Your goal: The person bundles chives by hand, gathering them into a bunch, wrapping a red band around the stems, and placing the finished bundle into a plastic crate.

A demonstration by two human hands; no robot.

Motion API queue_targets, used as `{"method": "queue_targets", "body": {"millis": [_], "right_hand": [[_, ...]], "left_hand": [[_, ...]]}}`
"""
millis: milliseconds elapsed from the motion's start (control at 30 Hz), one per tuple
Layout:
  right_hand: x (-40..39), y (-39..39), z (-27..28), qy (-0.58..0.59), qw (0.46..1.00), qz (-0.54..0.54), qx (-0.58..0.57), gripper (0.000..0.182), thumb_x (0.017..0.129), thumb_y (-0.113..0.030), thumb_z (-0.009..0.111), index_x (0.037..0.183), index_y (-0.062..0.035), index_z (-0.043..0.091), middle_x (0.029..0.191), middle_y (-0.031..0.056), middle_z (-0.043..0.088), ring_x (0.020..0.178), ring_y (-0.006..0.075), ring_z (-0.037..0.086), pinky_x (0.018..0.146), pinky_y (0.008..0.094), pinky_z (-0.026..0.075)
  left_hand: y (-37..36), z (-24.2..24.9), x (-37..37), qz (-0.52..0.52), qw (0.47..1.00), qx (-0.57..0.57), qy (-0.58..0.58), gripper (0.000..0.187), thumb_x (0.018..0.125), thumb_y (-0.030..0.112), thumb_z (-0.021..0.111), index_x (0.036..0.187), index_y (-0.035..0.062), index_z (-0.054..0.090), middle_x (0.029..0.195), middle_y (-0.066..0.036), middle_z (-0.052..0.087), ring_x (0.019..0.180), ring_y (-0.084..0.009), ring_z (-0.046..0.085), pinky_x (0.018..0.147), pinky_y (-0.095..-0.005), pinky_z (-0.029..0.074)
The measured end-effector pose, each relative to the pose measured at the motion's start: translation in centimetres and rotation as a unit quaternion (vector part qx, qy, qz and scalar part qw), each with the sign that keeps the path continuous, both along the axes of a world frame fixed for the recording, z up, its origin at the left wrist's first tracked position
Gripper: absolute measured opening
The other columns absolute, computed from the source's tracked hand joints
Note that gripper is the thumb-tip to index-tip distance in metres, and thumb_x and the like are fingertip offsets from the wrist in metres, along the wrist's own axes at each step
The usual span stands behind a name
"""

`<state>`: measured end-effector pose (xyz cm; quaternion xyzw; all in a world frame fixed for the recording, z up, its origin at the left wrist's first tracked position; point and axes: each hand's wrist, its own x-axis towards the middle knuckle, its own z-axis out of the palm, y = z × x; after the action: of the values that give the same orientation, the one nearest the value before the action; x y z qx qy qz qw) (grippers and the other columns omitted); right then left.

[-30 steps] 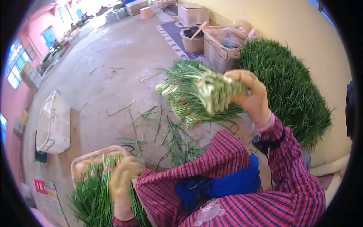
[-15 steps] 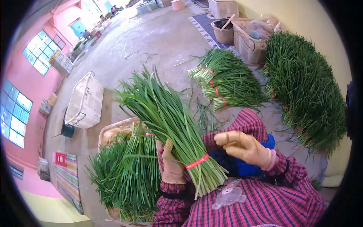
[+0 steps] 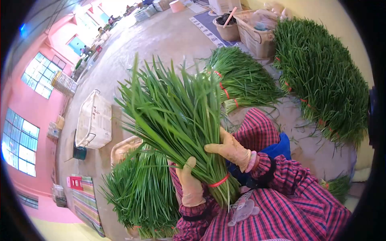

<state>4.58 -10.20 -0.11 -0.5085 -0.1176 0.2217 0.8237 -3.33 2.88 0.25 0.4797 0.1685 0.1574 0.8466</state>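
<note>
A large bunch of garlic chives (image 3: 173,108) stands tilted in front of my chest, its leaves fanning up and away from me. Near its cut ends a red band (image 3: 219,180) goes round the stems. My left hand (image 3: 189,184), in a pale glove, is closed on the bunch's left side, above the band. From the right, my right hand (image 3: 233,152), gloved the same way, wraps the stems with its thumb in front; its other fingers are partly hidden behind. Below on the left, more chives (image 3: 140,193) fill a crate (image 3: 124,148) whose rim partly shows.
Banded chives (image 3: 245,78) lie on the floor ahead, and a bigger heap (image 3: 321,80) lines the right wall. A bin with plastic bags (image 3: 257,38) and a bucket (image 3: 227,30) stand behind them. On the left are a white crate (image 3: 94,120) and a striped mat (image 3: 86,203).
My right hand, raised and apart from the bunch before, has come left and closed on its stems. The leaves have spread wider and the bunch stands more upright.
</note>
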Motion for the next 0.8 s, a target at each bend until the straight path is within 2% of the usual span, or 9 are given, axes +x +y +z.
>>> {"method": "queue_targets", "body": {"millis": [67, 133, 200, 267, 333, 367, 467, 733, 800], "right_hand": [[-0.4, -0.2, -0.4, 0.030, 0.997, -0.004, 0.066, 0.070, 0.083, -0.009, 0.071, 0.142, -0.0002, 0.035, 0.127, 0.0099, 0.058, 0.113, 0.0164, 0.056, 0.097, 0.0310, 0.046], [-0.5, 0.0, 0.0, 0.016, 1.000, -0.011, -0.004, 0.072, 0.083, -0.012, 0.072, 0.143, -0.0004, 0.034, 0.127, 0.0108, 0.058, 0.113, 0.0175, 0.056, 0.098, 0.0318, 0.046], [-0.2, 1.1, -0.9, -0.204, 0.941, -0.164, -0.215, 0.076, 0.082, -0.016, 0.074, 0.143, 0.0000, 0.033, 0.126, 0.0125, 0.059, 0.113, 0.0207, 0.057, 0.100, 0.0345, 0.045], [0.7, 0.7, 0.0, -0.173, 0.960, -0.180, -0.125, 0.079, 0.079, -0.021, 0.077, 0.142, 0.0012, 0.034, 0.122, 0.0137, 0.061, 0.112, 0.0233, 0.059, 0.100, 0.0375, 0.045], [1.2, -0.2, 0.6, 0.000, 0.994, -0.104, -0.020, 0.070, 0.080, -0.022, 0.076, 0.136, 0.0019, 0.041, 0.116, 0.0131, 0.064, 0.108, 0.0237, 0.060, 0.097, 0.0374, 0.047], [1.5, -0.5, -0.9, -0.014, 0.984, -0.115, -0.132, 0.055, 0.083, -0.019, 0.073, 0.128, 0.0017, 0.049, 0.111, 0.0122, 0.065, 0.103, 0.0215, 0.062, 0.093, 0.0349, 0.048], [1.0, -0.9, -0.4, 0.067, 0.987, -0.135, -0.059, 0.045, 0.084, -0.017, 0.070, 0.122, 0.0014, 0.054, 0.110, 0.0117, 0.066, 0.099, 0.0208, 0.062, 0.090, 0.0335, 0.049], [1.2, -0.8, -3.0, 0.081, 0.988, -0.130, -0.015, 0.047, 0.088, -0.016, 0.069, 0.128, -0.0011, 0.050, 0.115, 0.0092, 0.064, 0.101, 0.0190, 0.060, 0.089, 0.0347, 0.049], [1.5, -0.4, -3.4, 0.061, 0.986, -0.140, -0.059, 0.048, 0.089, -0.018, 0.069, 0.129, -0.0013, 0.050, 0.115, 0.0091, 0.064, 0.102, 0.0192, 0.060, 0.089, 0.0352, 0.049]], "left_hand": [[-0.5, 0.8, 0.7, -0.019, 0.999, 0.034, 0.003, 0.053, 0.084, 0.005, 0.060, 0.135, 0.0023, 0.045, 0.126, -0.010, 0.057, 0.110, -0.0231, 0.059, 0.094, -0.0366, 0.049], [-0.8, 0.8, 1.6, -0.037, 0.997, 0.070, 0.002, 0.052, 0.085, 0.003, 0.063, 0.135, 0.0022, 0.045, 0.125, -0.009, 0.058, 0.109, -0.0214, 0.059, 0.093, -0.0354, 0.049], [-1.2, 0.0, 2.4, -0.006, 0.988, 0.157, 0.001, 0.049, 0.084, 0.000, 0.065, 0.131, 0.0016, 0.049, 0.122, -0.007, 0.060, 0.105, -0.0190, 0.061, 0.091, -0.0327, 0.050], [-1.5, 0.1, 2.5, 0.001, 0.992, 0.125, 0.012, 0.045, 0.083, -0.002, 0.066, 0.126, 0.0007, 0.053, 0.117, -0.006, 0.062, 0.100, -0.0174, 0.062, 0.088, -0.0315, 0.051], [-1.1, 0.2, 2.3, 0.009, 0.999, 0.044, 0.022, 0.040, 0.084, -0.002, 0.065, 0.122, 0.0010, 0.056, 0.115, -0.006, 0.063, 0.098, -0.0175, 0.063, 0.088, -0.0319, 0.051], [-1.0, -0.1, 2.1, 0.024, 0.999, 0.035, 0.023, 0.038, 0.083, -0.003, 0.064, 0.120, 0.0014, 0.056, 0.113, -0.006, 0.063, 0.097, -0.0181, 0.063, 0.088, -0.0329, 0.051], [-0.5, -0.6, 1.8, 0.056, 0.997, -0.008, 0.047, 0.038, 0.083, -0.003, 0.063, 0.120, 0.0015, 0.057, 0.109, -0.006, 0.064, 0.095, -0.0189, 0.063, 0.087, -0.0337, 0.051], [0.1, -1.1, 1.7, 0.056, 0.995, 0.002, 0.082, 0.030, 0.084, 0.000, 0.063, 0.113, 0.0028, 0.058, 0.105, -0.005, 0.064, 0.091, -0.0165, 0.062, 0.084, -0.0323, 0.051], [-0.1, -0.8, 2.0, 0.027, 0.996, 0.005, 0.083, 0.029, 0.085, 0.000, 0.063, 0.113, 0.0025, 0.057, 0.104, -0.004, 0.064, 0.091, -0.0148, 0.062, 0.084, -0.0296, 0.051]]}}
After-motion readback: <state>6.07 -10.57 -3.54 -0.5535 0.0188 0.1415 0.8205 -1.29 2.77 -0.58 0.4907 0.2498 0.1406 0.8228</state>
